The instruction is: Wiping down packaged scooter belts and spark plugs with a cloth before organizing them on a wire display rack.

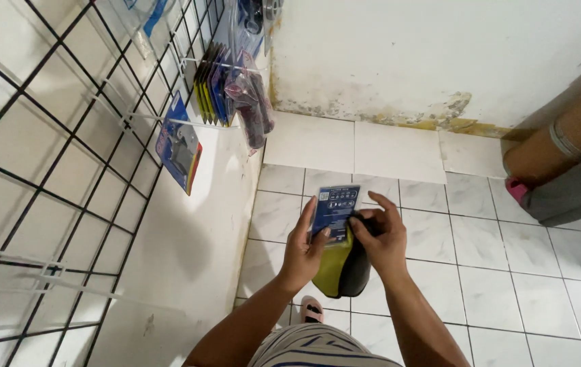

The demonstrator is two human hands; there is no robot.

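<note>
Basically a light, thin blue card pack (pixel 334 207) w/ yellow-black backing, held at waist height over the tile floor (pixel 440 251); looks slick and bendy, so best taken by its edges. Left hand (pixel 304 248) pinches the left edge, right hand (pixel 382 238) clamps the right. Wire rack (pixel 66 156) w/ hanging packs (pixel 212 85) sits well to the left.

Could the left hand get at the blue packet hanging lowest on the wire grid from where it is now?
Probably yes, once freed. The left hand holds the blue card packet together with the right hand. The hanging blue packet is on the grid to its upper left, with nothing between.
</note>
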